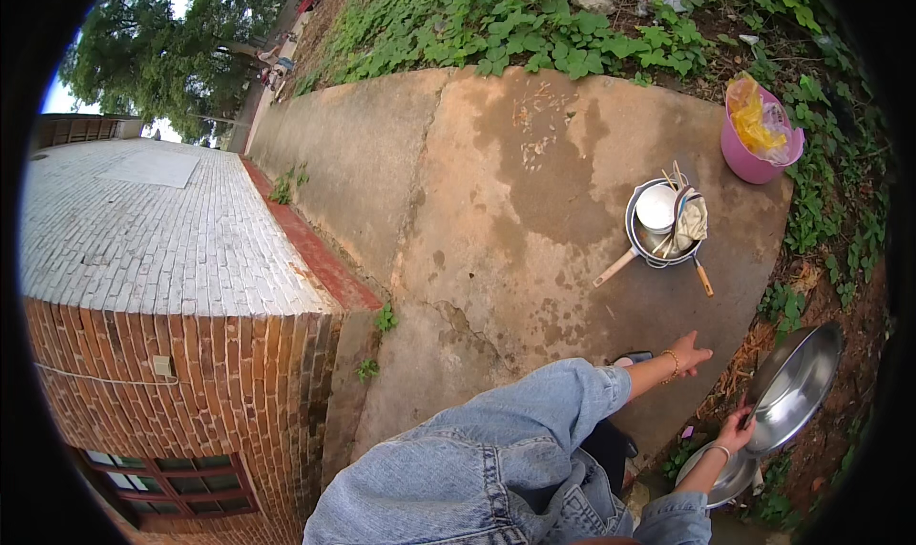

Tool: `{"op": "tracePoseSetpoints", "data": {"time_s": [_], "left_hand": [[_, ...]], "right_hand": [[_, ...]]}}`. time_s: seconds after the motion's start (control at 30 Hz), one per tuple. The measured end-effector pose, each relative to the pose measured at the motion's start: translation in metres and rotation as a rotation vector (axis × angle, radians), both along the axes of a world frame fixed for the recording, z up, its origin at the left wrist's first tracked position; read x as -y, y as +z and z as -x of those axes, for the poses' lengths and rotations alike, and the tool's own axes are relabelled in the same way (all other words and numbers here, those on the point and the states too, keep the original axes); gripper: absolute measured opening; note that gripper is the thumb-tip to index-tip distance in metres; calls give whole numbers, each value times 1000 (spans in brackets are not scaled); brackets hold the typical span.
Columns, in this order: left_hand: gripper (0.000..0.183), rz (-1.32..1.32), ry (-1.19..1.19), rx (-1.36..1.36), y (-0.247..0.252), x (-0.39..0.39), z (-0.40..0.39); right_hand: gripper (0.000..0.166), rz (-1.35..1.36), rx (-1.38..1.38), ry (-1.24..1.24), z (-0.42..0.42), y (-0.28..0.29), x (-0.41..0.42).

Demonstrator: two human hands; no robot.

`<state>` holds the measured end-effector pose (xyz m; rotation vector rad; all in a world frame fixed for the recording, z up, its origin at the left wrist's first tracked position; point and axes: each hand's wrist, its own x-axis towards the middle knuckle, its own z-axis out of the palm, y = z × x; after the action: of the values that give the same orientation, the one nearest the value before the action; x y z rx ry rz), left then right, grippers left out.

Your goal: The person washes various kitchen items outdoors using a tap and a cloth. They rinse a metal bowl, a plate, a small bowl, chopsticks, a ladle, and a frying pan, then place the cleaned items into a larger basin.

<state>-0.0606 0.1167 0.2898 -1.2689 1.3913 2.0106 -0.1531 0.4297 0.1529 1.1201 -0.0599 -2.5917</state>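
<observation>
My right hand, with a bangle at the wrist, grips the rim of a large stainless steel basin held tilted on its side. Beneath it and partly behind my right forearm is a second metal basin. My left hand, wearing a gold bracelet, is empty with its fingers stretched out above the concrete. Beyond it on the ground stands a cooking pot with a wooden handle. Inside the pot are a white bowl, chopsticks and a pale cloth item. Another wooden handle sticks out.
A pink bucket with yellow and clear plastic bags stands at the slab's edge. Leafy vines and bare soil border the wet, cracked concrete. A brick building with a window lies on the left.
</observation>
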Motion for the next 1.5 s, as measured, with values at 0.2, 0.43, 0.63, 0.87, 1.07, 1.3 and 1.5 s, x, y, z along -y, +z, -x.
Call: {"op": "tracePoseSetpoints", "data": {"time_s": [0.2, 0.43, 0.63, 0.87, 1.07, 1.3, 1.5], "left_hand": [[81, 4, 5, 4, 3, 2, -2], [81, 8, 17, 16, 1, 1, -1], [81, 6, 3, 18, 2, -1, -1], [78, 4, 5, 49, 0, -4, -4], [83, 5, 11, 21, 6, -7, 0], [88, -21, -22, -4, 10, -14, 5], [91, -32, -42, -37, 12, -15, 10]], "right_hand": [[60, -24, -44, 33, 4, -3, 1], [48, 27, -26, 68, 6, 35, 21], [49, 7, -40, 67, 3, 44, 27], [50, -110, -82, 91, -5, 55, 38], [39, -353, -157, 157, -11, 47, 33], [4, -533, -191, 302, -23, 103, 68], [10, -559, -238, 362, -22, 83, 59]]}}
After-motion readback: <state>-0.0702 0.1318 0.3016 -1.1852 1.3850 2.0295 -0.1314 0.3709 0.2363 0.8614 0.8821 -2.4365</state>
